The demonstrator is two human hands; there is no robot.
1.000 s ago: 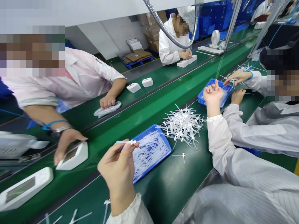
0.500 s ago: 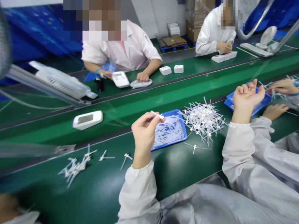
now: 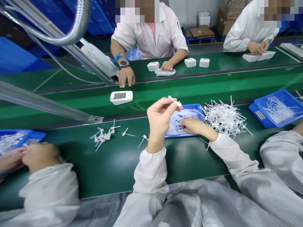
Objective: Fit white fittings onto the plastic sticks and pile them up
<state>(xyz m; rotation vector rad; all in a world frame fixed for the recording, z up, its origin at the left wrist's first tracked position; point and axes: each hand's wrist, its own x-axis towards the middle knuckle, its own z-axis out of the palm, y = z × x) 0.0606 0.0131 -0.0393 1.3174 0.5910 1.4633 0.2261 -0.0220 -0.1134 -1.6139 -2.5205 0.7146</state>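
While the green worktop (image 3: 113, 176) fills most of the near side, a brighter green belt (image 3: 196, 85) runs along its far edge. A heap of white tube-and-connector pieces (image 3: 223, 116) spreads right beside a blue tray (image 3: 182, 136) of pale strips; the two probably sit together so that both are near the hands. The tray stands close to the far edge, which leaves a broad stretch of surface before it, down to the near edge by the person's lap, for the forearms to swing. Sideways there is less freedom: a co-worker's hands (image 3: 40, 154) are busy at the left, and a co-worker's sleeve (image 3: 276, 148) comes in close by the person's own at the right.

The left hand (image 3: 159, 119) is raised at the tray's left end, thumb pressed to the fingertips, held high, I'd judge, to keep its catch in sight and off the strips. The right hand (image 3: 195, 125) reaches in over the tray, fingers curled down among the strips; whether they pinch one I can't tell. A small cluster (image 3: 104, 136) lies leftward, well apart from the heap. Smallest is the white piece (image 3: 174, 101) pinched in the left fingertips, its connector end pointing right.
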